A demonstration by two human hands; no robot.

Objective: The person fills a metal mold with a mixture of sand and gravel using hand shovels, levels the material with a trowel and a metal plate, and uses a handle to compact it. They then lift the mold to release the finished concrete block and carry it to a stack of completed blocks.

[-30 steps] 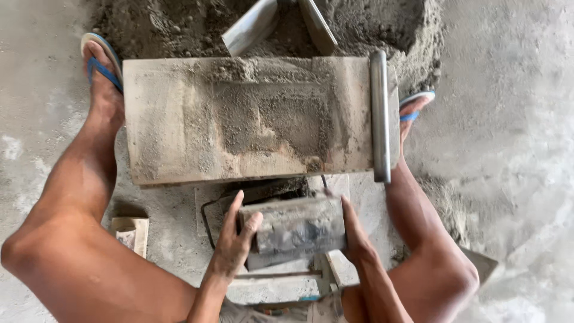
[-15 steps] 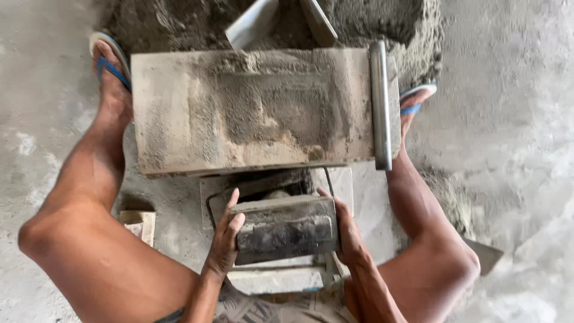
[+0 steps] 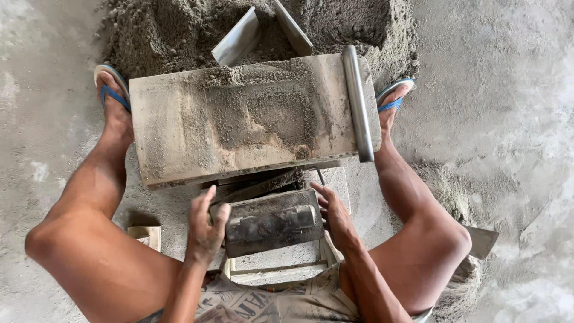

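Between our knees, low in the view, we hold a dark block-shaped mould [image 3: 272, 222] by its two short ends. Our left hand [image 3: 205, 227] presses its left end with the fingers curled narrow against it; our right hand [image 3: 333, 216] lies against its right end with the fingers nearly straight and close together. We cannot make out what lies inside the mould or beneath it, for its grimy top hides that. A pale frame [image 3: 276, 267] shows only in part just below it, and the bottom edge cuts off our patterned shorts [image 3: 281, 302]. The mould's long axis runs left to right, its right end tilted slightly upward in the view.

Just beyond the mould sits a wide sandy slab [image 3: 239, 122], also lying crosswise, with a grey pipe [image 3: 357, 101] resting across its right end. A mound of sand [image 3: 179, 30] behind it half buries a metal scoop [image 3: 239, 37]. Our blue sandals [image 3: 110, 87] flank the slab. A small block [image 3: 145, 235] beside our left leg is partly hidden.
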